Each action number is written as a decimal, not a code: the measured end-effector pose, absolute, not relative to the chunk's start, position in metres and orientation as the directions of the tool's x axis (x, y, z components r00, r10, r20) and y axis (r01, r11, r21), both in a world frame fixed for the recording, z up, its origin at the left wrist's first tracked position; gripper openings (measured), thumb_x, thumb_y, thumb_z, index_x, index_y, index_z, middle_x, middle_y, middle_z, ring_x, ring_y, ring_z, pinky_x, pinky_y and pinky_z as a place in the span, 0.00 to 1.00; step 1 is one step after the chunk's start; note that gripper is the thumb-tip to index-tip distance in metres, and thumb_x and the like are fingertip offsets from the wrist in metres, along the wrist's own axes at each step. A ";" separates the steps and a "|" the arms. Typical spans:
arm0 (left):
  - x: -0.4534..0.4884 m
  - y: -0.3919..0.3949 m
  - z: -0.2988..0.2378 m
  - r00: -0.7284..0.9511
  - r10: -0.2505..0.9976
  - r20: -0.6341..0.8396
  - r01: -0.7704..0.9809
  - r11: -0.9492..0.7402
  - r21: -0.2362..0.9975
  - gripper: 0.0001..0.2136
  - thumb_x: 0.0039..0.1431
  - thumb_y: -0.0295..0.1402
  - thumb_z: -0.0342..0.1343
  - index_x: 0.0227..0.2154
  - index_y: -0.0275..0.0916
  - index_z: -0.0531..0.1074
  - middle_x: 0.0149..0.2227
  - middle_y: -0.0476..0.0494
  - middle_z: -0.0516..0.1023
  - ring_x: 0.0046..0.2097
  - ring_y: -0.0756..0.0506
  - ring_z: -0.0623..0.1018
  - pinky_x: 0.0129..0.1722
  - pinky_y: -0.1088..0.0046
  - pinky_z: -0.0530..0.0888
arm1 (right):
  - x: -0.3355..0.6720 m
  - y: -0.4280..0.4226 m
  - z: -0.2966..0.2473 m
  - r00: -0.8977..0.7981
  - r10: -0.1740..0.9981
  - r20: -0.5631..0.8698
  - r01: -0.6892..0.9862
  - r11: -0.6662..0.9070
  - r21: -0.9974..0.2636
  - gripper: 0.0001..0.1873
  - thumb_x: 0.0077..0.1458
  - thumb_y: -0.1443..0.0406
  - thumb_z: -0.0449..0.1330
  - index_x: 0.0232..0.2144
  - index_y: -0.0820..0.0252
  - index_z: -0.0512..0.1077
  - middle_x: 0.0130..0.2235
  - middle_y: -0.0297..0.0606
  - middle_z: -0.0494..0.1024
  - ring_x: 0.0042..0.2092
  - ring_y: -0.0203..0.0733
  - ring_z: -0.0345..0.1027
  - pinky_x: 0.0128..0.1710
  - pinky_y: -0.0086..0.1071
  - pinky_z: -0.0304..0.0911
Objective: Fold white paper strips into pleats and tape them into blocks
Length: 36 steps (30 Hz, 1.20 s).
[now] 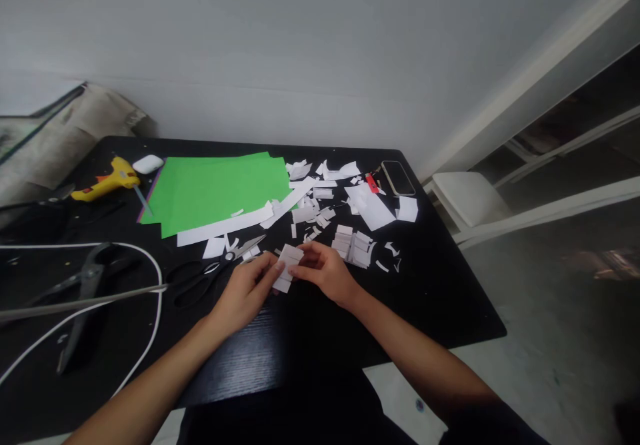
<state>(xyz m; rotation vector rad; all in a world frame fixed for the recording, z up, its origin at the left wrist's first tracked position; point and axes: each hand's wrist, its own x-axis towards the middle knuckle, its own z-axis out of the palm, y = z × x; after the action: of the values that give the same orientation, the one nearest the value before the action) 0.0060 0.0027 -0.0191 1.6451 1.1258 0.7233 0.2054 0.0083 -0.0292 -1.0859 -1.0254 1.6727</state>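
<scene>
Between my two hands is a small piece of folded white paper, held above the near part of the black table. My left hand pinches its left side, thumb on top. From the right, my right hand grips the paper's edge with thumb and fingers. Just beyond my right hand lies a stack of small folded white papers. Black-handled scissors rest beside my left hand, blades pointing away to the right. Loose white scraps are scattered past my hands.
Green sheets cover the table's back left, with a white paper strip along them. A yellow glue gun, a white cable and grey-bladed shears lie left. A phone lies back right, near a white stool.
</scene>
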 end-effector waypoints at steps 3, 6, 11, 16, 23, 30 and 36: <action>0.007 0.002 -0.019 0.394 0.918 -0.046 0.346 -0.102 0.933 0.19 0.73 0.46 0.48 0.31 0.40 0.71 0.24 0.51 0.72 0.27 0.49 0.71 0.26 0.74 0.65 | 0.206 0.009 -0.031 -0.235 0.941 -0.243 -0.229 -0.296 -0.927 0.27 0.38 0.60 0.80 0.39 0.57 0.74 0.30 0.29 0.81 0.31 0.38 0.77 0.39 0.36 0.75; 0.008 0.003 -0.020 0.378 0.925 -0.039 0.355 -0.105 0.929 0.18 0.73 0.47 0.48 0.32 0.40 0.71 0.23 0.52 0.72 0.26 0.49 0.71 0.27 0.74 0.66 | 0.205 0.009 -0.030 -0.230 0.939 -0.255 -0.268 -0.313 -0.911 0.27 0.37 0.62 0.80 0.39 0.58 0.74 0.30 0.29 0.81 0.31 0.37 0.76 0.37 0.33 0.74; 0.009 0.004 -0.019 0.372 0.927 -0.055 0.344 -0.082 0.935 0.20 0.72 0.48 0.49 0.29 0.40 0.69 0.23 0.52 0.72 0.25 0.50 0.72 0.26 0.74 0.66 | 0.203 0.009 -0.027 -0.213 0.940 -0.267 -0.343 -0.327 -0.881 0.26 0.38 0.61 0.79 0.39 0.59 0.75 0.34 0.32 0.83 0.35 0.39 0.77 0.40 0.35 0.76; 0.007 0.003 -0.019 0.383 0.924 -0.018 0.361 -0.132 0.923 0.20 0.73 0.47 0.48 0.29 0.40 0.69 0.23 0.52 0.73 0.24 0.50 0.71 0.25 0.75 0.65 | 0.203 0.009 -0.027 -0.239 0.933 -0.267 -0.363 -0.341 -0.867 0.24 0.41 0.60 0.78 0.40 0.58 0.75 0.36 0.33 0.83 0.38 0.41 0.78 0.41 0.36 0.76; 0.008 0.003 -0.022 0.368 0.930 -0.020 0.334 -0.112 0.936 0.18 0.73 0.45 0.49 0.31 0.39 0.71 0.24 0.51 0.72 0.26 0.49 0.71 0.27 0.74 0.67 | 0.203 0.008 -0.027 -0.237 0.942 -0.237 -0.290 -0.302 -0.908 0.26 0.40 0.59 0.79 0.39 0.57 0.73 0.36 0.32 0.83 0.36 0.40 0.78 0.39 0.36 0.77; 0.009 0.002 -0.023 0.294 0.945 0.142 0.232 -0.215 0.949 0.07 0.68 0.36 0.57 0.45 0.41 0.70 0.36 0.47 0.78 0.34 0.48 0.77 0.35 0.72 0.75 | 0.203 0.006 -0.028 -0.226 0.945 -0.239 -0.254 -0.294 -0.922 0.30 0.40 0.60 0.79 0.41 0.54 0.67 0.31 0.28 0.80 0.32 0.38 0.77 0.37 0.35 0.75; 0.008 0.003 -0.023 0.332 0.937 0.110 0.271 -0.207 0.940 0.08 0.66 0.36 0.58 0.43 0.40 0.76 0.34 0.47 0.79 0.34 0.49 0.77 0.37 0.72 0.75 | 0.205 0.007 -0.024 -0.136 0.967 -0.214 -0.194 -0.238 -0.952 0.27 0.40 0.61 0.78 0.39 0.54 0.69 0.31 0.27 0.78 0.33 0.36 0.75 0.39 0.33 0.73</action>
<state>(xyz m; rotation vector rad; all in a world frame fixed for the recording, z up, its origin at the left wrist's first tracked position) 0.0075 0.0031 -0.0232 1.6886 1.0957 0.9194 0.2047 0.0071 -0.0241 -1.1556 -1.0130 1.5541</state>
